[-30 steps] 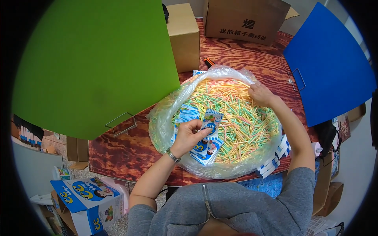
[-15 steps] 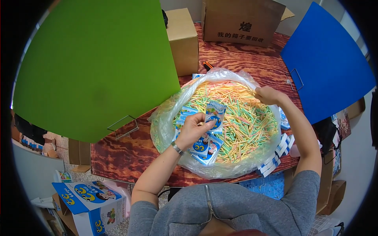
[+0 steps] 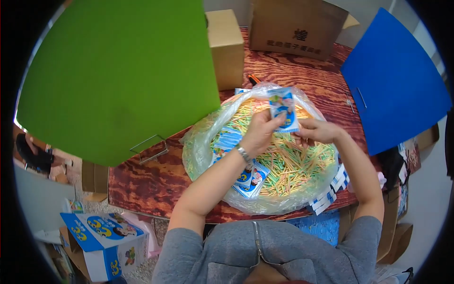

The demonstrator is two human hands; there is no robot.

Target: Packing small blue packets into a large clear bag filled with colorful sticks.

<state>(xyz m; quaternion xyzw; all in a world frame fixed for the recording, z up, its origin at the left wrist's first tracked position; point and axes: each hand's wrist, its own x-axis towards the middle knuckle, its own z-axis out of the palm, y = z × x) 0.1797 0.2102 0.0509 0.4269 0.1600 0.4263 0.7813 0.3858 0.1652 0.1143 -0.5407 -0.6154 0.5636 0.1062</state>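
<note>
My left hand (image 3: 259,134) grips a blue and white printed packet (image 3: 283,105) between thumb and fingers, holding it upright over the far part of a heap of thin pastel sticks (image 3: 295,165). Close to the packet's lower right corner is my right hand (image 3: 320,130), its fingers curled together; what they hold, if anything, is too small to make out. The pink, yellow and green sticks lie in a wide, open clear plastic bag (image 3: 257,206). More packets of the same kind (image 3: 250,182) rest on the sticks at the left, below my left wrist.
A green panel (image 3: 118,80) rises at the left and a blue panel (image 3: 395,80) at the right. Cardboard boxes (image 3: 295,28) stand at the back of the red wood-grain table (image 3: 146,194). White and blue strips (image 3: 326,199) lie by the bag's right edge; a printed carton (image 3: 106,241) sits lower left.
My left hand has lifted its packet up and to the right. My right hand has come from the bag's far right rim down and left, close to the packet.
</note>
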